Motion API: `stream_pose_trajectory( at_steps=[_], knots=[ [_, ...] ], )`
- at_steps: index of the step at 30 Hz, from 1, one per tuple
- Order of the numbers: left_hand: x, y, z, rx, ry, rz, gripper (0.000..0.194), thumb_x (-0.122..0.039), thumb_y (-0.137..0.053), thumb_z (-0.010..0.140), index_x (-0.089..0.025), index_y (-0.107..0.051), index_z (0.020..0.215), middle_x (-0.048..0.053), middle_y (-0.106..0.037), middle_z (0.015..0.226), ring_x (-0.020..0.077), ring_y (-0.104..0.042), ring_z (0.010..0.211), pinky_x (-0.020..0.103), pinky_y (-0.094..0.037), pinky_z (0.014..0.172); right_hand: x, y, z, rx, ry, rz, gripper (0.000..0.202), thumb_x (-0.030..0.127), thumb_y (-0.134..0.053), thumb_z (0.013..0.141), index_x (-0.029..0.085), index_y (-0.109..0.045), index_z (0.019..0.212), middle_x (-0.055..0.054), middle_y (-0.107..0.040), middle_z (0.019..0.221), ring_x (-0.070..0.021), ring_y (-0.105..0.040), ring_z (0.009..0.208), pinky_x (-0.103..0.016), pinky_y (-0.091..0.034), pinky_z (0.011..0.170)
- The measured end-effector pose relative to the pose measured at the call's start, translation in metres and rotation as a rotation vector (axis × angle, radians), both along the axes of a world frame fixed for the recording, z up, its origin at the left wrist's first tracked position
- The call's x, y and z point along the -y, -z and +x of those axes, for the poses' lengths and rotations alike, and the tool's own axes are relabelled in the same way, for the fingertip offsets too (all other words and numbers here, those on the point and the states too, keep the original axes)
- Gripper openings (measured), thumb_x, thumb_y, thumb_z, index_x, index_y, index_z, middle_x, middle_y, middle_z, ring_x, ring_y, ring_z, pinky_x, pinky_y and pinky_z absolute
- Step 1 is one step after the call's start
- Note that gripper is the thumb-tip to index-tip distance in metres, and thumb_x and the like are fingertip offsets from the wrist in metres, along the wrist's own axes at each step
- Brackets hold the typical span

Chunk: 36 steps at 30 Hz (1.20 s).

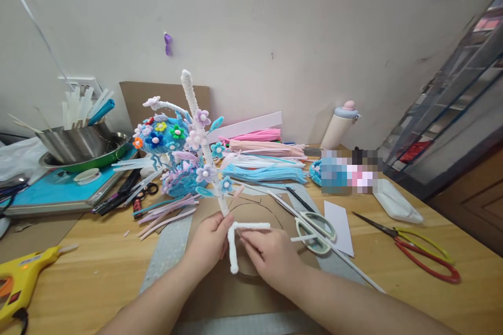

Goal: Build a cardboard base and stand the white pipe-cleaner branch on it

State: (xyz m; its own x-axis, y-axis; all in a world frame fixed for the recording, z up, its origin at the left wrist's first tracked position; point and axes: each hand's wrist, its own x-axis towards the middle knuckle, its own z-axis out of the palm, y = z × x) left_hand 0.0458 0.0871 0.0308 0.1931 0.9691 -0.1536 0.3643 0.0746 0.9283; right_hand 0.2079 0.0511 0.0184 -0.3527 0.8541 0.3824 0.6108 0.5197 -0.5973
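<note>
A white fuzzy stem (pixel 189 93) stands upright, leaning slightly left, with lilac, white and blue flowers and blue leaves along it. My left hand (pixel 209 241) is closed round its lower part. Below that grip the stem splits into white prongs, one (pixel 233 255) pointing down and one (pixel 255 226) pointing right. My right hand (pixel 271 256) pinches the right prong from below, its fingertips partly hidden. Both hands are above a brown cardboard sheet (pixel 220 298) with a curved line on it. Behind the stem is a blue dome (pixel 167 138) covered in coloured flowers.
Pipe cleaner bundles (pixel 267 172) lie at the back. White-handled scissors (pixel 318 233) and a white rod are right of the cardboard, with red-and-yellow scissors (pixel 426 254) farther right. A yellow glue gun (pixel 27 277) lies at left, a metal bowl (pixel 78 141) behind. A bottle (pixel 338 125) stands back right.
</note>
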Motion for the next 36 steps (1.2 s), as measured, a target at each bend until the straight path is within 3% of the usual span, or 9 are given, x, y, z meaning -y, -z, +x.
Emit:
stream_pose_trajectory(
  at_steps=[4, 6, 9, 13, 18, 21, 25, 29, 36],
  knots=[
    [-0.005, 0.0, -0.004, -0.103, 0.002, 0.114, 0.039, -0.05, -0.042, 0.084, -0.018, -0.054, 0.065, -0.003, -0.049, 0.05, 0.0147, -0.045, 0.048, 0.025, -0.031, 0.047, 0.013, -0.007, -0.005, 0.273, 0.011, 0.271, 0.022, 0.017, -0.041, 0.09, 0.018, -0.062, 0.083, -0.003, -0.061, 0.066, -0.0164, -0.053, 0.06, -0.029, -0.029, 0.056],
    [-0.005, -0.001, -0.005, -0.157, 0.033, 0.163, 0.037, -0.047, -0.044, 0.085, -0.019, -0.051, 0.061, -0.002, -0.048, 0.053, 0.0154, -0.045, 0.054, 0.025, -0.029, 0.051, 0.015, -0.012, -0.004, 0.304, 0.023, 0.345, 0.025, 0.015, -0.041, 0.089, 0.019, -0.059, 0.072, -0.002, -0.058, 0.063, -0.0161, -0.05, 0.058, -0.03, -0.027, 0.055],
    [-0.003, -0.002, -0.005, -0.215, 0.108, 0.208, 0.035, -0.041, -0.045, 0.085, -0.019, -0.049, 0.058, -0.003, -0.045, 0.053, 0.0153, -0.042, 0.056, 0.025, -0.026, 0.054, 0.012, -0.019, 0.003, 0.278, 0.033, 0.364, 0.023, 0.015, -0.042, 0.088, 0.018, -0.061, 0.076, -0.003, -0.061, 0.066, -0.0164, -0.053, 0.062, -0.03, -0.03, 0.057],
    [0.0, -0.004, -0.004, -0.225, 0.234, 0.195, 0.031, -0.037, -0.044, 0.086, -0.019, -0.057, 0.064, -0.002, -0.053, 0.058, 0.0165, -0.047, 0.059, 0.026, -0.029, 0.056, 0.001, -0.026, 0.013, 0.168, 0.053, 0.208, 0.018, 0.018, -0.048, 0.087, 0.02, -0.065, 0.08, -0.003, -0.067, 0.073, -0.0169, -0.059, 0.069, -0.028, -0.035, 0.061],
    [0.002, -0.007, -0.004, -0.132, 0.387, 0.121, 0.026, -0.038, -0.046, 0.086, -0.021, -0.064, 0.079, -0.001, -0.065, 0.077, 0.0186, -0.055, 0.075, 0.026, -0.037, 0.068, -0.018, -0.024, 0.021, -0.184, 0.05, -0.23, 0.014, 0.017, -0.062, 0.077, 0.025, -0.072, 0.082, -0.001, -0.073, 0.085, -0.0178, -0.065, 0.077, -0.029, -0.045, 0.071],
    [0.004, -0.006, -0.004, -0.074, 0.408, 0.053, 0.034, -0.044, -0.044, 0.087, -0.019, -0.06, 0.071, -0.002, -0.057, 0.058, 0.0153, -0.051, 0.06, 0.024, -0.037, 0.058, -0.028, -0.017, 0.022, -0.335, 0.01, -0.39, 0.008, 0.022, -0.066, 0.074, 0.023, -0.073, 0.077, -0.002, -0.073, 0.084, -0.0183, -0.066, 0.077, -0.029, -0.05, 0.071],
    [0.006, -0.002, -0.002, -0.004, 0.372, -0.051, 0.041, -0.055, -0.043, 0.084, -0.019, -0.05, 0.065, -0.008, -0.036, 0.04, 0.0105, -0.035, 0.04, 0.022, -0.027, 0.041, -0.034, -0.007, 0.02, -0.368, -0.042, -0.422, 0.009, 0.025, -0.068, 0.071, 0.018, -0.072, 0.074, -0.003, -0.073, 0.08, -0.0182, -0.067, 0.074, -0.027, -0.051, 0.065],
    [0.005, 0.002, 0.002, 0.048, 0.244, -0.061, 0.041, -0.059, -0.041, 0.082, -0.02, -0.047, 0.068, -0.009, -0.033, 0.042, 0.0094, -0.031, 0.038, 0.022, -0.024, 0.039, -0.027, -0.002, 0.017, -0.332, -0.033, -0.404, 0.012, 0.025, -0.063, 0.076, 0.016, -0.072, 0.076, -0.003, -0.071, 0.07, -0.0173, -0.064, 0.065, -0.026, -0.046, 0.057],
    [-0.003, 0.006, -0.001, -0.012, 0.066, 0.072, 0.034, -0.049, -0.041, 0.084, -0.02, -0.049, 0.068, -0.006, -0.042, 0.049, 0.0133, -0.038, 0.046, 0.025, -0.029, 0.048, 0.002, -0.006, 0.005, 0.129, 0.026, -0.018, 0.017, 0.019, -0.048, 0.086, 0.021, -0.065, 0.085, -0.004, -0.069, 0.077, -0.0187, -0.062, 0.071, -0.028, -0.038, 0.062]
  ],
)
